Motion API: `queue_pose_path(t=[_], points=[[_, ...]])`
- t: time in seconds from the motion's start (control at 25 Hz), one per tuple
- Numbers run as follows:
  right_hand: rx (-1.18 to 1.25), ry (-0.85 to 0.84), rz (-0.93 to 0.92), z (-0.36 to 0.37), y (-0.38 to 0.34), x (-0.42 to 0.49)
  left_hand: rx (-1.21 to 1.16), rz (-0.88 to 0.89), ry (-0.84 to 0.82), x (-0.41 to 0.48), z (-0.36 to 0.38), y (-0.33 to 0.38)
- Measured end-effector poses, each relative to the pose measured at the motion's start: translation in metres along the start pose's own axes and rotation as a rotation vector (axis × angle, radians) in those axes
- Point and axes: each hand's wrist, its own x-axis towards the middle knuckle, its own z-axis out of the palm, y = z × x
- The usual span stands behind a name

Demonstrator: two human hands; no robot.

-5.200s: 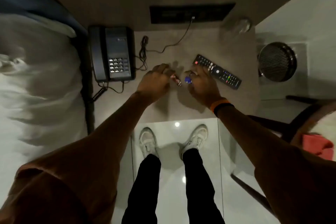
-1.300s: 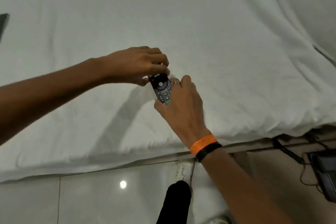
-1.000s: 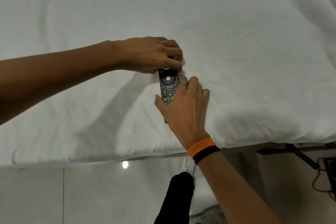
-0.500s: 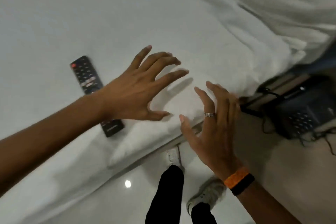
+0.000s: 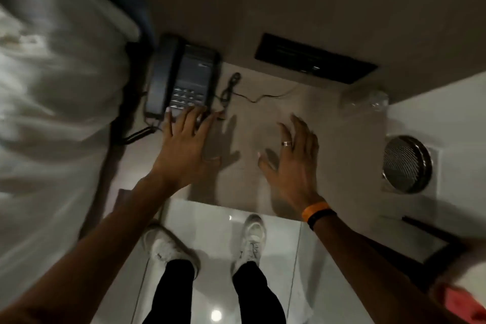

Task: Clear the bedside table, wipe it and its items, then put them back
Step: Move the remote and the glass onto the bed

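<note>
The beige bedside table (image 5: 334,144) lies below me against the wall. A black desk telephone (image 5: 184,79) sits at its back left corner, with a thin black cable (image 5: 244,95) trailing beside it. My left hand (image 5: 185,151) is spread flat, fingers straight, its fingertips at the phone's front edge over the keypad. My right hand (image 5: 293,163) hovers with straight fingers over the table's middle, holding nothing. A clear glass (image 5: 365,98) stands at the back right corner. The remote is out of view.
The white bed (image 5: 50,102) runs along the left. A black socket panel (image 5: 315,60) is set in the wall behind the table. A round metal mesh bin (image 5: 406,164) stands to the right, with a dark chair frame (image 5: 431,242) and a red cloth (image 5: 457,302) at lower right.
Both hands let go of the remote on the bed and opened. The view swung from the bed back to the bedside table, where the hands now reach over it and the phone.
</note>
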Motion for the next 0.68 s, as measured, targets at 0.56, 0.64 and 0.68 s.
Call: queue_pose_path(t=[0.56, 0.64, 0.68], points=[[0.670, 0.210, 0.671, 0.028, 0.201, 0.054, 0.117, 0.127, -0.004, 0.118, 0.109, 0.137], [0.760, 0.322, 0.696, 0.033, 0.197, 0.075, 0.133, 0.097, 0.020, 0.116, 0.124, 0.133], [0.778, 0.396, 0.707, 0.035, 0.196, 0.084, 0.131, 0.092, 0.028, 0.113, 0.129, 0.130]])
